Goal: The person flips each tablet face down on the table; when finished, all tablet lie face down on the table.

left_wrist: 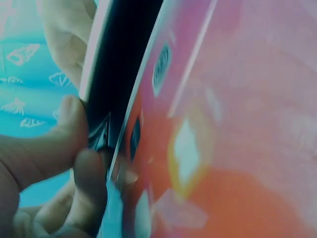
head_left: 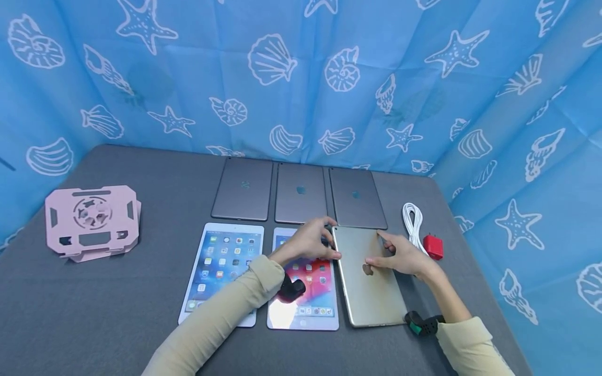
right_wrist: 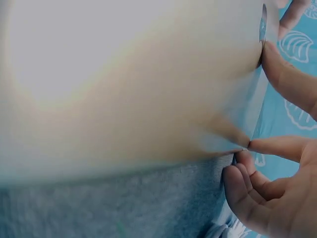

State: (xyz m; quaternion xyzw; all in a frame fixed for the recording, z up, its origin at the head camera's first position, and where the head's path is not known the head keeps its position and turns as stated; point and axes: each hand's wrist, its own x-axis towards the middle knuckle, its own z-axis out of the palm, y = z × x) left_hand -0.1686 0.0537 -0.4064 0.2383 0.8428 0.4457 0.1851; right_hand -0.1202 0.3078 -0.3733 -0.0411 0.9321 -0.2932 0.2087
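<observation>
A gold tablet lies back up at the right end of the front row, an apple logo on it. At its upper left edge my left hand touches it, thumb and fingers spread along the side. My right hand has its thumb on the back by the logo and its index fingertip at the top right corner; the other fingers bend in beside the edge. In the right wrist view the tablet fills most of the picture. A white tablet with a lit red and blue screen lies just left, partly under my left wrist.
Another lit white tablet lies further left. Three dark grey tablets form the back row. A white cable and red charger lie to the right, a pink stand at far left. A blue curtain backs the table.
</observation>
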